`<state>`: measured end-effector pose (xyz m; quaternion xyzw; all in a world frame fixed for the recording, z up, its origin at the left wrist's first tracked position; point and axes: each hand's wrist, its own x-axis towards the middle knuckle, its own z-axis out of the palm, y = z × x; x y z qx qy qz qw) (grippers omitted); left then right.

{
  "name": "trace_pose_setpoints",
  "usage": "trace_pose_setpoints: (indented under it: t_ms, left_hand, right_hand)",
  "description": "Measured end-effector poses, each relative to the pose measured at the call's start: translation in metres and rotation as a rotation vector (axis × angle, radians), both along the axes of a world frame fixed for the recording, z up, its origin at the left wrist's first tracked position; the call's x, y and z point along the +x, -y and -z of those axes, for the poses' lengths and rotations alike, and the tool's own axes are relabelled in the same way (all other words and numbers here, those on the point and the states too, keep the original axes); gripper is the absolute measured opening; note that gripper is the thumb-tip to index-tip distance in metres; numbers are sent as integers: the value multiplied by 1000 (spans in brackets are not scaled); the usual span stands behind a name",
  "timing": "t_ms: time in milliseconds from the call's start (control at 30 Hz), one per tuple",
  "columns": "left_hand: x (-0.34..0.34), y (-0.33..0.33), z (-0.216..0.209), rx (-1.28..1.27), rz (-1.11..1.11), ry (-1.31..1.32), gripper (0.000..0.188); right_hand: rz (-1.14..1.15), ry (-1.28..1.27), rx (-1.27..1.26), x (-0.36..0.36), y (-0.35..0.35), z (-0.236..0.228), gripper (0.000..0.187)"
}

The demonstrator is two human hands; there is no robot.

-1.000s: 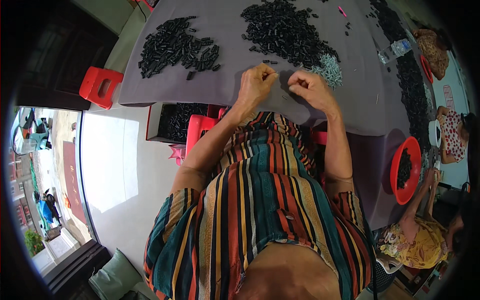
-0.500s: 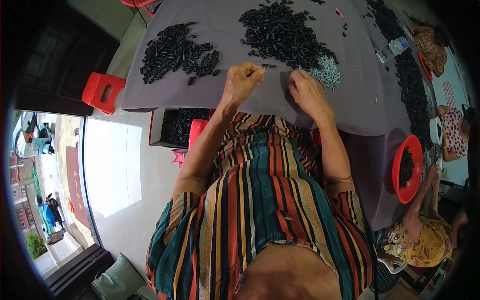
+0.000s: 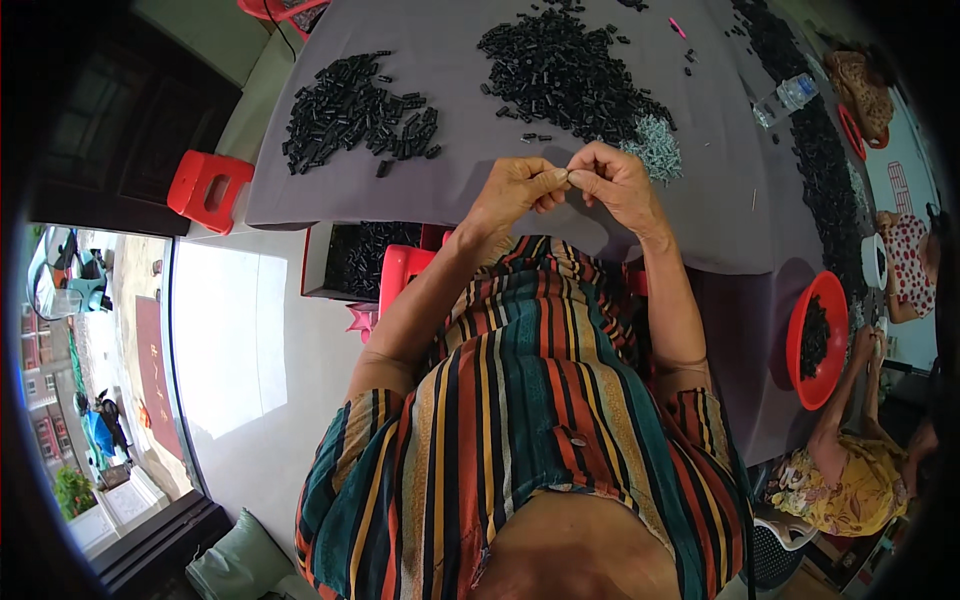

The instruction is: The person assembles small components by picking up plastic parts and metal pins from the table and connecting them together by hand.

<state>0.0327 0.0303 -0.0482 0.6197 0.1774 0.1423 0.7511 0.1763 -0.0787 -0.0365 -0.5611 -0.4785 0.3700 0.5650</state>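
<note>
My left hand (image 3: 520,190) and my right hand (image 3: 615,185) meet over the near edge of the grey-covered table (image 3: 450,120). Thumb and fingers of each are pinched together, tips touching those of the other hand. Whatever sits between them is too small or hidden to make out. Right beyond my right hand lies a heap of small pale blue-grey pieces (image 3: 655,150). It adjoins a large pile of short black cylindrical pieces (image 3: 560,70). Farther left, a second pile of the same black pieces (image 3: 350,115) spreads on the cloth.
An open box of black pieces (image 3: 368,262) stands below the table edge, near a red stool (image 3: 210,190). At the right are a red basin (image 3: 822,340), a clear plastic bottle (image 3: 790,95) and a long strip of black pieces (image 3: 820,180). Other people sit along that side.
My hands were apart, the left one closer to the black pieces and the right one beside the pale heap. They have come together at the fingertips, nearer my body.
</note>
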Motion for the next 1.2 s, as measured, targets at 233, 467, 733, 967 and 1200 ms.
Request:
trace_pose_setpoints:
  t_ms: [233,467,733,967,1200]
  left_hand:
    - [23,-52,20,873,-578,-111,18]
    - [44,-92,42,1359,-566,-204,13]
    - [11,-49,-11,230,-233,-2,15]
    - [-20,-4,-42,-302,93,374,15]
    - [-23,10,-47,-179,23,327,16]
  right_hand:
    - [171,-30,78,-2,-1,-2,10]
    - [255,61,126,-4,-3,-1,9]
    - [289,20,129,-10,1,-14,6]
    - [207,34,260,-26,12,-39,8]
    - [197,116,373,-36,20,-52,7]
